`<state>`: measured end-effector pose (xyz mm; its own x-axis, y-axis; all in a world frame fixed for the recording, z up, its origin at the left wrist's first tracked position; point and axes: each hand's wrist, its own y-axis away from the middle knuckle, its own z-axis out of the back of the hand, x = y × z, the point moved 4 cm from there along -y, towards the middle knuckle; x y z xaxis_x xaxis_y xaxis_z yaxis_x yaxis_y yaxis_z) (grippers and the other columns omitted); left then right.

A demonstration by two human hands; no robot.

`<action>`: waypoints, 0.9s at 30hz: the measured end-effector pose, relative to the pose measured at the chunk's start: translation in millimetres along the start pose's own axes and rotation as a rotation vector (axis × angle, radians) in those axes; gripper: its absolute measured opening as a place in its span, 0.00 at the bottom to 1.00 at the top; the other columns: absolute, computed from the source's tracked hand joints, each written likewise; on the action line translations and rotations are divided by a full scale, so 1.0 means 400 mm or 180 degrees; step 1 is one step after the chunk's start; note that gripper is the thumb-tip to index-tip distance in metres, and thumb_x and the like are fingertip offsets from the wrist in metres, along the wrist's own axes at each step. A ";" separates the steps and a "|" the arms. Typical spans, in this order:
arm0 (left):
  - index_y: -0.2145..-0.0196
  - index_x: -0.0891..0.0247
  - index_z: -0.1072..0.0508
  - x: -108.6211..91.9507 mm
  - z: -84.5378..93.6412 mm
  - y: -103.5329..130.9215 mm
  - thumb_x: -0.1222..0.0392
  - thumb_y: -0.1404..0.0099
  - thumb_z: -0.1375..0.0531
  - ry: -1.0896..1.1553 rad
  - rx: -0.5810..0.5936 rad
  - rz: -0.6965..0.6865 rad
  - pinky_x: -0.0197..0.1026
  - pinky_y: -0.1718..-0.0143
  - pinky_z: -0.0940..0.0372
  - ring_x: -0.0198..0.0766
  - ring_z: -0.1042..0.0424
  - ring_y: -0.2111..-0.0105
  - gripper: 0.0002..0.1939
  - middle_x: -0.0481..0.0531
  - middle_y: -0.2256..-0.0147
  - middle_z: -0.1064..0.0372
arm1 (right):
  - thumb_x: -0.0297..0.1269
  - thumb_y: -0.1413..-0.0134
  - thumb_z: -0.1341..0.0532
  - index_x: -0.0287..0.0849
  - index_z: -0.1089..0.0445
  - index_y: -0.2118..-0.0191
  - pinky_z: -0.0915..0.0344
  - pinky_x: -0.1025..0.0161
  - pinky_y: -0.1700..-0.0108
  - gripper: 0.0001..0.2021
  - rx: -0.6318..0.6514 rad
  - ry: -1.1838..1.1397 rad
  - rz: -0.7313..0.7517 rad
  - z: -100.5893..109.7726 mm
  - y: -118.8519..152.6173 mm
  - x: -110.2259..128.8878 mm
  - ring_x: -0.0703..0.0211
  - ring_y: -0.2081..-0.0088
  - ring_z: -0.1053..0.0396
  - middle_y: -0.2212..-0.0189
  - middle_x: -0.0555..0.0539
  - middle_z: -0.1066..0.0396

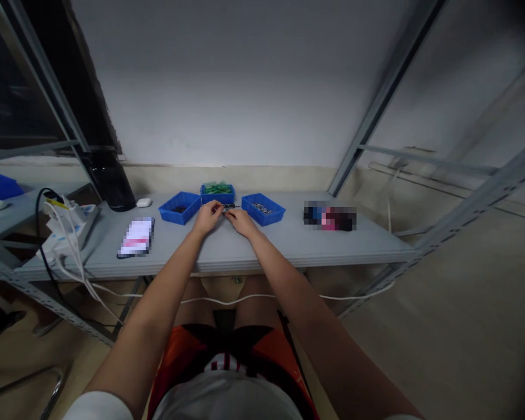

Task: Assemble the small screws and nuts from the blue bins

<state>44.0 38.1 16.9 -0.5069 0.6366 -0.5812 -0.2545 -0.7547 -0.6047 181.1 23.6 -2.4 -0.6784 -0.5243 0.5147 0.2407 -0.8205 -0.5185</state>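
My left hand [209,216] and my right hand [240,221] are close together over the grey shelf. Their fingers are closed in pinches around some small dark and silvery pieces [229,206], too tiny to name. Just behind the hands is a blue bin [217,199] holding green pieces [217,187]. To the left, another blue bin [173,217] contains small dark parts [179,209]. Beside my right hand, a third blue bin [266,219] has small silvery parts [263,209] in it.
A phone [136,236], a white case [143,202] and a black container [114,185] stand left, near a power strip [81,227] with cables. A blurred dark and pink object [330,218] lies right. A white cable [227,303] hangs below the shelf edge [227,265].
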 end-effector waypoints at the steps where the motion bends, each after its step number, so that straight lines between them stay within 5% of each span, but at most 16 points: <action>1: 0.65 0.64 0.28 0.004 0.000 -0.001 0.59 0.39 0.46 -0.0002 -0.0006 0.0045 0.37 0.63 0.36 0.36 0.31 0.67 0.09 0.52 0.67 0.27 | 0.33 0.42 0.45 0.41 0.27 0.64 0.39 0.63 0.56 0.09 -0.0066 -0.0046 -0.0062 0.004 -0.001 -0.002 0.58 0.62 0.31 0.64 0.44 0.26; 8: 0.65 0.65 0.28 0.026 0.001 -0.006 0.61 0.39 0.46 -0.0166 -0.0075 0.0124 0.39 0.62 0.37 0.37 0.31 0.67 0.09 0.54 0.66 0.28 | 0.34 0.44 0.45 0.41 0.28 0.64 0.39 0.64 0.58 0.09 -0.0607 -0.0258 -0.0405 0.030 -0.008 -0.020 0.59 0.64 0.32 0.67 0.46 0.27; 17: 0.68 0.66 0.29 0.037 -0.046 0.003 0.61 0.39 0.47 -0.0026 0.0712 -0.0102 0.37 0.66 0.38 0.35 0.34 0.72 0.09 0.51 0.71 0.29 | 0.37 0.43 0.47 0.41 0.30 0.64 0.39 0.63 0.56 0.10 -0.0877 -0.0474 -0.0183 0.040 -0.006 -0.011 0.60 0.62 0.33 0.65 0.46 0.28; 27: 0.66 0.65 0.30 0.018 -0.009 0.000 0.62 0.38 0.47 -0.0083 0.0099 0.0112 0.38 0.63 0.37 0.37 0.32 0.68 0.07 0.54 0.67 0.28 | 0.33 0.43 0.47 0.40 0.28 0.63 0.39 0.62 0.56 0.10 -0.0519 -0.0192 -0.0410 0.023 -0.007 -0.030 0.58 0.63 0.32 0.66 0.45 0.27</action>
<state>43.2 43.4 10.9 -0.5372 0.6055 -0.5871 -0.2613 -0.7814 -0.5667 195.0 29.9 -0.7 -0.6523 -0.4341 0.6213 0.0358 -0.8365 -0.5468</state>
